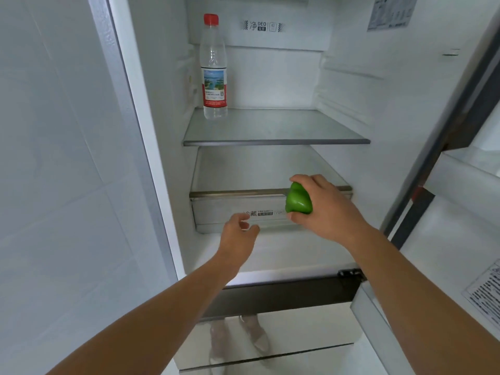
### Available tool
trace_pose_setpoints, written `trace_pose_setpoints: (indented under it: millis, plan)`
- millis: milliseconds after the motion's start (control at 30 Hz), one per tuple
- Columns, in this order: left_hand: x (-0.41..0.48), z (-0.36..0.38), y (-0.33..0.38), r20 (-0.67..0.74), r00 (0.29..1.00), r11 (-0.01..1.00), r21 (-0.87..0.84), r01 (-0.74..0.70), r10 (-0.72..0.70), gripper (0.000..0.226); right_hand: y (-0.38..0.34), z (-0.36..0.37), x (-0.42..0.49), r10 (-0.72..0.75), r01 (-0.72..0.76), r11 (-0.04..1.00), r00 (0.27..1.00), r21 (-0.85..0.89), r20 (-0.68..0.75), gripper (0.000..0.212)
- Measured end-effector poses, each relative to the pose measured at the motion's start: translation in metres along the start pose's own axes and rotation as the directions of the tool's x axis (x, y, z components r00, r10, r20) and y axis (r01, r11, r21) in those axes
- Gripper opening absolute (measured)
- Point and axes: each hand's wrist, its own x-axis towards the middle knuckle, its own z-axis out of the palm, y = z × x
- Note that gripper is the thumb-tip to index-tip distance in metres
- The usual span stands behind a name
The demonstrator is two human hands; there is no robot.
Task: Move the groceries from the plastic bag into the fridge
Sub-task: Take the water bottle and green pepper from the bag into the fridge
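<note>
**Tiled wall, open fridge, pepper at the drawer**

Pale wall tiles (54,158) run down the left, beside the open fridge (351,104), whose door (460,239) swings out to the right. Inside, a glass shelf (276,142) carries an upright bottle (213,71) at its back left corner. Below sits a closed drawer (216,209). The right hand (327,209) wraps a green pepper (299,200), held just in front of the drawer's top edge. The left hand (238,234) is empty with its fingers loosely curled, close to the drawer front; I cannot tell if it touches.

2 bare forearms (162,307), left hand (236,235), right hand (328,209)
</note>
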Motion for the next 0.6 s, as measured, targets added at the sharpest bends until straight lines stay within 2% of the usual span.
trace_pose_setpoints:
  millis: [33, 100, 200, 300, 400, 500, 600]
  plan:
    - [0.004, 0.005, -0.007, 0.032, 0.989, 0.966, -0.209, 0.150, -0.146, 0.039, 0.001, 0.002, -0.003, -0.007, 0.007, 1.000, 1.000, -0.027, -0.002, 0.075]
    - [0.015, 0.015, -0.017, 0.107, 0.937, 0.781, -0.526, 0.337, -0.332, 0.043, 0.000, 0.005, -0.007, -0.020, 0.020, 0.997, 1.000, -0.068, -0.002, 0.074]
    - [0.029, 0.024, -0.022, 0.169, 0.896, 0.553, -0.735, 0.391, -0.410, 0.028, 0.001, 0.010, -0.011, -0.035, 0.036, 0.994, 0.999, -0.103, 0.013, 0.074]
    - [0.040, 0.026, -0.022, 0.201, 0.891, 0.431, -0.818, 0.382, -0.408, 0.015, 0.002, 0.013, -0.012, -0.038, 0.040, 0.991, 0.999, -0.126, 0.022, 0.076]
    - [0.050, 0.026, -0.027, 0.218, 0.888, 0.357, -0.856, 0.373, -0.405, 0.007, 0.004, 0.015, -0.010, -0.028, 0.032, 0.991, 0.999, -0.134, 0.033, 0.077]
    - [0.054, 0.025, -0.030, 0.225, 0.889, 0.338, -0.865, 0.370, -0.399, 0.010, 0.006, 0.016, -0.008, -0.023, 0.025, 0.993, 0.999, -0.115, 0.024, 0.076]
    - [0.054, 0.024, -0.035, 0.222, 0.892, 0.374, -0.848, 0.376, -0.394, 0.019, 0.005, 0.013, -0.007, -0.020, 0.022, 0.996, 1.000, -0.091, 0.018, 0.075]
